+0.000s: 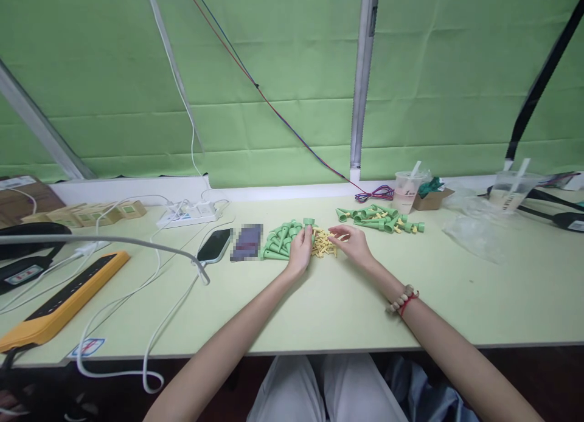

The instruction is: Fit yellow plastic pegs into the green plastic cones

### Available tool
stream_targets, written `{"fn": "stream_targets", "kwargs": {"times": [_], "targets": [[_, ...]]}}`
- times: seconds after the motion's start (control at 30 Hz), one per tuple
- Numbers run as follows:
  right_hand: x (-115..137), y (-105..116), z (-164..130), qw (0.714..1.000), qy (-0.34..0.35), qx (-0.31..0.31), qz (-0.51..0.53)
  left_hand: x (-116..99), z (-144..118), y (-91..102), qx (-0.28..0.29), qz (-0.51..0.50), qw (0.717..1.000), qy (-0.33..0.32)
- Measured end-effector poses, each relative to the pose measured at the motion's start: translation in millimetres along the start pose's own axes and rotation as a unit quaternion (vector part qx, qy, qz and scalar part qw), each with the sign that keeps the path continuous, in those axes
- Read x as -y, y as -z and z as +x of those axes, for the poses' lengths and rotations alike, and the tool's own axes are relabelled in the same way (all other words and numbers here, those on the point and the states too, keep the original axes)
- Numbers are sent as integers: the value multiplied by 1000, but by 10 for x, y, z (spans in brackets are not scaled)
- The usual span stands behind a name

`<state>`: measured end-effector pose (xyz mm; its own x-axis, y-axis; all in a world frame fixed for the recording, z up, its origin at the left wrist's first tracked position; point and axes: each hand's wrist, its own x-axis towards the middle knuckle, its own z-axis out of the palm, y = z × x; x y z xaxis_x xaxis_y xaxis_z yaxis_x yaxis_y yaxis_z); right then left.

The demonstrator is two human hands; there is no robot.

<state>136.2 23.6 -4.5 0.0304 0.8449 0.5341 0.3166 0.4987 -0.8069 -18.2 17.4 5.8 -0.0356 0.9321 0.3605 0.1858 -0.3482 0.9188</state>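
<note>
Left hand (300, 250) pinching small green plastic cone (309, 222), long axis upright; right hand (351, 242) loosely curled over yellow pins (323, 244).

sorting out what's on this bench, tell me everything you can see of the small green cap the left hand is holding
The green cap is a small, short, round piece, seemingly plastic, in the same mint green as the cone-shaped parts around it. It is held at the fingertips of the left hand, raised just above the table. It sits over the gap between the pile of green cones and the heap of small yellow pieces. Finer detail is too small to make out.
</note>
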Motion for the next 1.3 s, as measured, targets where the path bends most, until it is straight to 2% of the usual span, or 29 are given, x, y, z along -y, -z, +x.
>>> {"fn": "stream_targets", "kwargs": {"times": [0.07, 0.17, 0.3, 0.37, 0.47, 0.57, 0.63, 0.7, 0.73, 0.8, 0.9, 1.0, 1.07, 1.17, 1.23, 1.3], "targets": [[-18, 3, 0, 999, -38, -4, 2, 3, -5, 9, 10, 6, 1000, -11], [17, -18, -2, 994, -77, -1, 71, 12, -24, 3, 27, -4, 999, -19], [105, -93, -22, 976, -109, 66, 174, 26, -61, -27, 83, -6, 996, -30], [122, -129, -43, 972, -114, 76, 193, 32, -69, -32, 107, 4, 994, -36], [123, -136, -65, 981, -75, 66, 164, 33, -59, -22, 106, 31, 993, -52], [130, -76, -60, 997, 28, 38, 53, 24, -37, -6, 88, 68, 991, -77], [140, -29, -45, 995, 96, 22, -19, 17, -28, -1, 87, 96, 987, -92], [152, -4, -26, 993, 108, 19, -34, 16, -21, 4, 88, 125, 983, -102], [158, -3, -16, 996, 85, 23, -15, 17, -15, 7, 87, 140, 981, -105], [168, -18, 6, 997, -4, 46, 65, 24, 2, 18, 85, 170, 976, -104], [179, -54, 32, 961, -144, 102, 211, 28, 43, 44, 97, 212, 966, -113], [176, -84, 44, 937, -195, 95, 274, 0, 72, 71, 99, 253, 952, -137], [161, -105, 38, 943, -180, 62, 273, -37, 71, 81, 93, 286, 942, -151], [137, -133, 7, 971, -120, -5, 208, -88, 45, 74, 81, 324, 933, -134], [138, -140, -25, 991, -39, -32, 123, -99, 27, 60, 78, 326, 937, -103], [160, -140, -57, 997, 66, -30, 39, -88, 18, 48, 78, 309, 944, -85]]}}
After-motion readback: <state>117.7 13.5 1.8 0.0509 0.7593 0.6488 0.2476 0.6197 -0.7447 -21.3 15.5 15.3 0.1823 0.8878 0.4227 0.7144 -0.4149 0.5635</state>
